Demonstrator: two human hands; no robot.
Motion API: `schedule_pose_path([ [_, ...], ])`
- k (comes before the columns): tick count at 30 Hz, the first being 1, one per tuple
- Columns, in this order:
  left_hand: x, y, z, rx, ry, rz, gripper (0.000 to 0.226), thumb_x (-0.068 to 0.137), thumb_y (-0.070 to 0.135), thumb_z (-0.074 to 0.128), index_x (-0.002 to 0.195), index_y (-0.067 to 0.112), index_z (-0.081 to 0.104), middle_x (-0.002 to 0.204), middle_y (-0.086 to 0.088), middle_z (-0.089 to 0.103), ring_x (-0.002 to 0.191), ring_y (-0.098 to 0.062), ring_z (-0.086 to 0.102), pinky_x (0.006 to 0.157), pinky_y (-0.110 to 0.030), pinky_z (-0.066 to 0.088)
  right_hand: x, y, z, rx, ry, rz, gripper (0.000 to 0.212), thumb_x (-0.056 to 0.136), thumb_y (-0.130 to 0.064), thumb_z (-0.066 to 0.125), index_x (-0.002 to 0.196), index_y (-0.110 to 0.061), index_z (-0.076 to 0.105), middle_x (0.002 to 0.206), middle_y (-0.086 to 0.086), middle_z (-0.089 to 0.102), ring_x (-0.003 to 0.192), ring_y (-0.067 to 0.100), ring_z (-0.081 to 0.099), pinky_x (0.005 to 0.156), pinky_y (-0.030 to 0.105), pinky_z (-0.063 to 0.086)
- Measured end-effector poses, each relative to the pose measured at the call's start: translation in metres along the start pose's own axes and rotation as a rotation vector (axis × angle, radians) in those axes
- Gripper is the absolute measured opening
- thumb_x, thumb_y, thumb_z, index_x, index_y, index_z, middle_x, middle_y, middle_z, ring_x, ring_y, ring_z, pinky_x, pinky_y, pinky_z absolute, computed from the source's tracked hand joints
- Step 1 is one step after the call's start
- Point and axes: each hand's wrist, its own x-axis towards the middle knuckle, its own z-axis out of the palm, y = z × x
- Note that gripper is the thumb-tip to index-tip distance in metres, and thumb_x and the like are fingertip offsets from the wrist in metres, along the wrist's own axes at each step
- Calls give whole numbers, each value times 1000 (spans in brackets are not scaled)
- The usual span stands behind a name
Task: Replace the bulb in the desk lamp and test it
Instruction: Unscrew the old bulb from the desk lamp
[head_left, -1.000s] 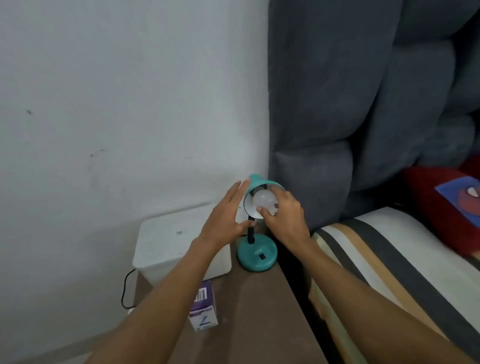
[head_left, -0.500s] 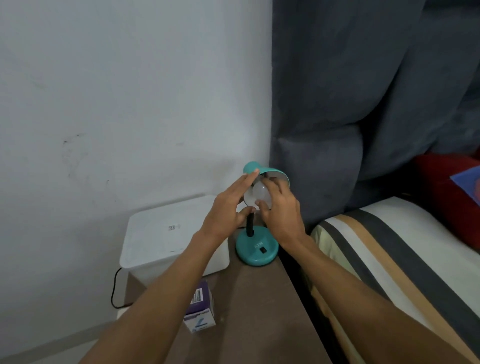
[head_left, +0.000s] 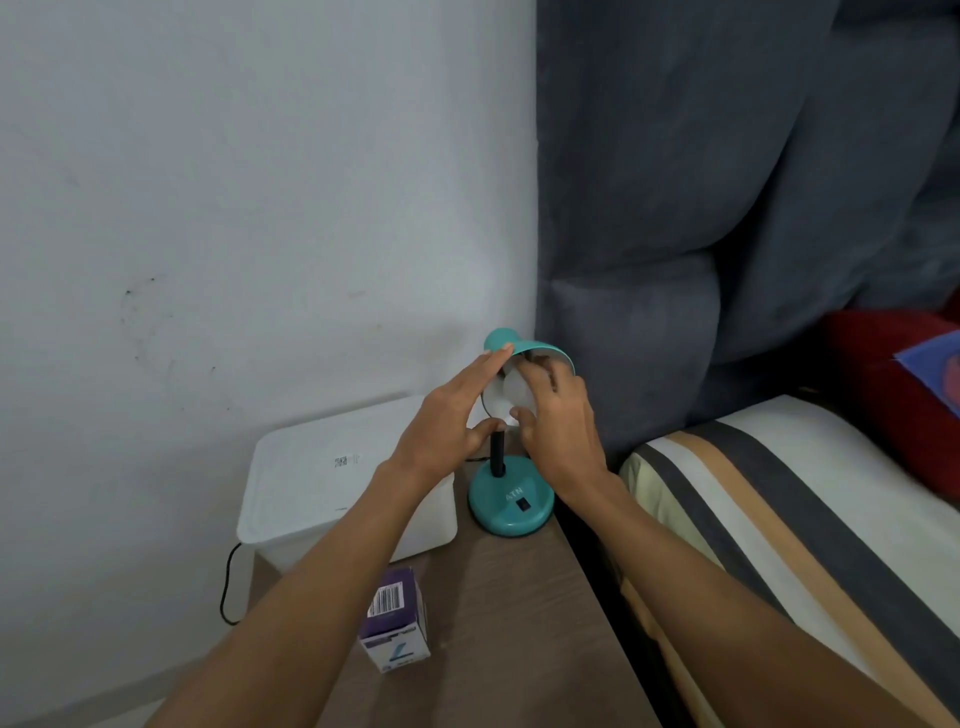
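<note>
A small teal desk lamp stands at the back of the brown nightstand, its round base bearing a black switch. The teal shade tilts toward me. A white bulb sits inside the shade. My right hand has its fingers wrapped around the bulb. My left hand steadies the shade's left rim, fingertips on top and thumb beneath by the black stem. The bulb's socket is hidden.
A purple and white bulb box lies on the nightstand near me. A white lidded container stands left of the lamp, with a black cord behind it. A grey headboard and striped mattress are on the right.
The view has shifted slightly, so the lamp appears a little lower. My right hand's fingers have turned around the bulb. My left hand stays on the shade rim.
</note>
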Motion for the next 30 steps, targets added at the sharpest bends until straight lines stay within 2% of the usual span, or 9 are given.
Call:
schedule_pose_path([
  [2,0,0,0,8,-3,2,95,83,10,84,160,29,32,161,4,43,146,-14,44,115,-43,45,-2,3,1,38,15,28,68,86,-16,75,146,-15,44,142,14,44,123,33,51,96,45,52],
  [5,0,-1,0,-1,-9,-1,93,85,12,84,160,31,32,160,5,43,145,-14,44,114,-43,45,-1,6,1,123,0,116,66,88,-31,74,144,-12,44,137,13,54,116,31,60,91,40,53],
  [11,0,0,0,10,-5,-31,94,84,12,84,160,33,31,160,7,43,146,-13,43,115,-41,44,0,2,0,-71,-12,-28,70,83,-8,76,146,-16,46,140,15,47,117,36,53,90,45,55],
  [13,1,1,0,10,-10,-28,93,85,13,84,159,33,31,160,7,43,145,-13,44,115,-42,45,-2,3,1,-6,1,3,70,85,-14,75,146,-17,42,143,14,44,122,32,51,95,44,53],
  [16,0,2,0,19,-13,-28,92,85,14,84,159,32,32,160,5,44,144,-14,46,115,-41,44,1,4,2,131,-13,146,65,88,-31,74,143,-14,43,136,11,55,118,30,59,95,41,53],
  [22,-1,3,-1,38,0,-31,94,84,15,84,159,33,31,160,7,44,144,-12,45,117,-34,42,-1,0,2,-43,-23,0,71,82,-7,76,145,-12,45,140,15,47,124,34,49,94,47,54],
  [24,-1,4,0,36,0,-21,91,85,15,83,160,30,33,160,5,44,144,-13,45,117,-34,41,-3,0,3,25,4,20,70,85,-14,75,146,-14,42,141,14,45,125,31,49,96,44,54],
  [27,-1,3,0,41,-1,-19,92,85,14,83,159,31,32,160,5,44,145,-13,45,117,-36,42,1,0,2,140,8,145,62,89,-33,72,141,-11,45,133,11,56,115,28,60,90,37,52],
  [30,-1,2,-1,54,-9,-26,92,85,17,84,160,31,32,160,4,44,145,-15,46,116,-39,43,4,0,0,71,-11,113,59,89,-25,74,140,-10,50,132,13,58,116,31,59,95,40,50],
])
